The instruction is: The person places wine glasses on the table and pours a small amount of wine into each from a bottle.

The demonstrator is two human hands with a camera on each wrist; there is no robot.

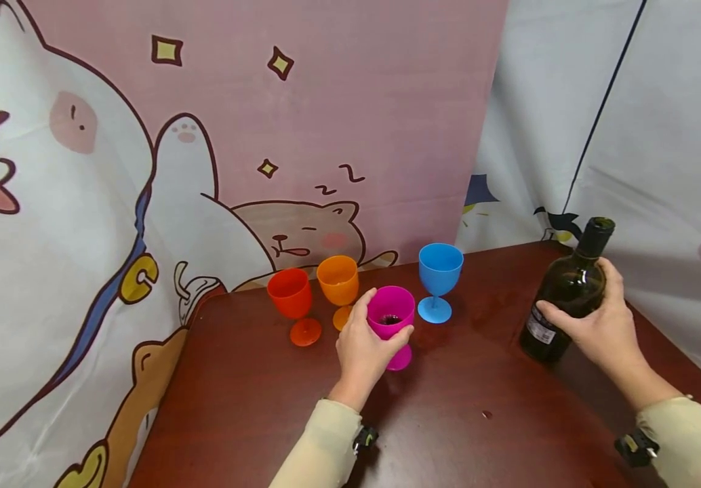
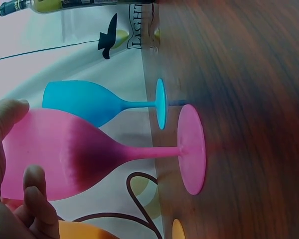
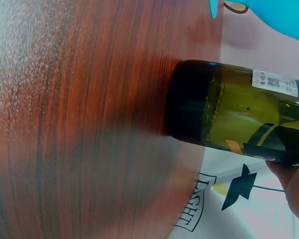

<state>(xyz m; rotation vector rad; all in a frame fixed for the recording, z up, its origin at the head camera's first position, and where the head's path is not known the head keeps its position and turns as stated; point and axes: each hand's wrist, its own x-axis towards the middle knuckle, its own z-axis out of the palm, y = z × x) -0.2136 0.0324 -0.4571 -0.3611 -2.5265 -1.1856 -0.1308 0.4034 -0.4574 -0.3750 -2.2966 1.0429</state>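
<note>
My left hand (image 1: 364, 347) grips a magenta goblet (image 1: 392, 303) around its bowl, thumb on the near side. Dark liquid shows inside the bowl. In the left wrist view, the pink goblet's foot (image 2: 192, 149) is close to the tabletop. At the right, my right hand (image 1: 608, 332) holds a dark green wine bottle (image 1: 573, 288) by its body, thumb across the front near the label. The bottle stands nearly upright with an uncapped mouth, tilted slightly. Its base (image 3: 189, 102) appears close over the wood in the right wrist view.
Behind the left hand stand a red goblet (image 1: 290, 294) and an orange goblet (image 1: 338, 280). A blue goblet (image 1: 441, 270) stands right of the magenta one. A small drop (image 1: 487, 414) lies on the brown table (image 1: 448, 447). Printed cloth (image 1: 356, 102) hangs along the table's back edge.
</note>
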